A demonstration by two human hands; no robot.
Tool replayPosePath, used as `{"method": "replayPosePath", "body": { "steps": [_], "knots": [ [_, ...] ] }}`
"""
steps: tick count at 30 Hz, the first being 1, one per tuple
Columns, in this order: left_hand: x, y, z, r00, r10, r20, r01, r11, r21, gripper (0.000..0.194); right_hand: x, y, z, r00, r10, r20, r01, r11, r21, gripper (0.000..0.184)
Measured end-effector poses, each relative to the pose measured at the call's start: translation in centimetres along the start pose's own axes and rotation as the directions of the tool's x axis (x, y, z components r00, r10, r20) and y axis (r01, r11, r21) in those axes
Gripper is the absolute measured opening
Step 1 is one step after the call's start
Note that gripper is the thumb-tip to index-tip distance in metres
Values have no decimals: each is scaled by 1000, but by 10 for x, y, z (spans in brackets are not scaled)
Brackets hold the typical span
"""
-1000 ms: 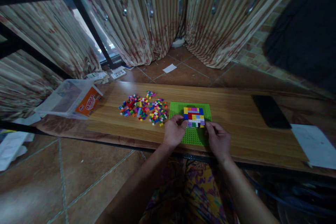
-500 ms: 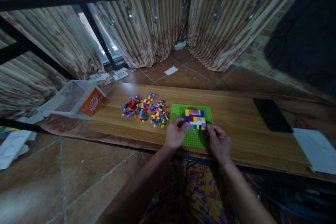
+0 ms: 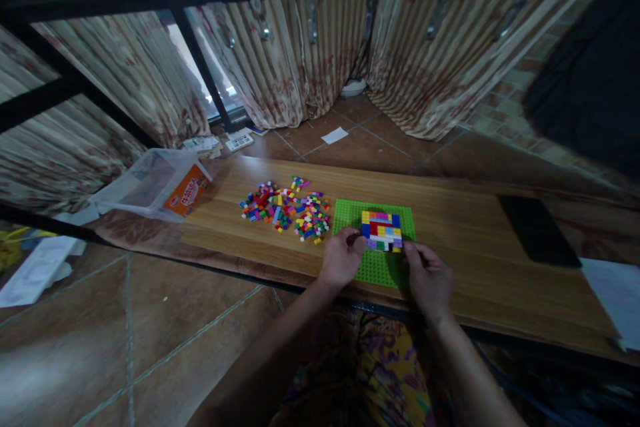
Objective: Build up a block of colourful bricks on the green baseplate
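- I'm seeing the wooden board (image 3: 465, 227) stretching across in front of the person and carrying everything being handled.
- At its left end, the clear plastic box (image 3: 175, 177) is sitting with an orange label showing.
- The green baseplate (image 3: 380, 273) is lying between the hands, its near part showing bare studs.
- The left hand (image 3: 341, 259) is keeping thumb and fingers narrow at the block's left edge; the right hand (image 3: 431, 277) is pinching narrow by the near right corner. I'm not able to tell whether either is gripping or merely touching.
- The brick block (image 3: 381, 232) is lying over the baseplate, studs facing up, sides running roughly with the plate's. It is looking nearly square, so I'm finding no clear long axis. I'm judging the step as steadying or squaring it; the next move is calling for even fingertip pressure from both sides.
- The loose bricks (image 3: 267, 199) are lying scattered left of the baseplate.
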State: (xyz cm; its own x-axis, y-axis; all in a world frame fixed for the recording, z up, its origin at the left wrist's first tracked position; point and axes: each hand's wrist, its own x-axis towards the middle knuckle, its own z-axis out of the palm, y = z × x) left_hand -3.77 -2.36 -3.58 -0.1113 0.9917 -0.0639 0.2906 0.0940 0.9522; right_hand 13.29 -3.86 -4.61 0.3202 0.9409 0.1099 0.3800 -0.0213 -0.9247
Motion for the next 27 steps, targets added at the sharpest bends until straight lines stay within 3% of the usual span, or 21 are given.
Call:
{"method": "replayPosePath", "body": {
  "steps": [6,13,16,20,27],
  "knots": [
    [-21,-1,-22,994,84,68,-86,996,18,17,-1,3,-1,1000,12,-1,-12,1000,-3,38],
    [-31,-17,-88,974,173,-148,-125,949,288,14,-1,4,0,1000,23,-7,-23,1000,7,41],
    [-29,-27,-107,953,217,-210,-123,914,387,12,-1,1,0,999,33,-21,-33,999,-8,41],
    [-25,-31,-110,949,226,-220,-97,873,478,14,-1,-3,0,999,46,-20,-47,999,-28,40],
    [-15,-25,-96,974,150,-169,10,721,693,21,0,-3,-1,999,39,4,-39,998,-39,38]
  ]
}}
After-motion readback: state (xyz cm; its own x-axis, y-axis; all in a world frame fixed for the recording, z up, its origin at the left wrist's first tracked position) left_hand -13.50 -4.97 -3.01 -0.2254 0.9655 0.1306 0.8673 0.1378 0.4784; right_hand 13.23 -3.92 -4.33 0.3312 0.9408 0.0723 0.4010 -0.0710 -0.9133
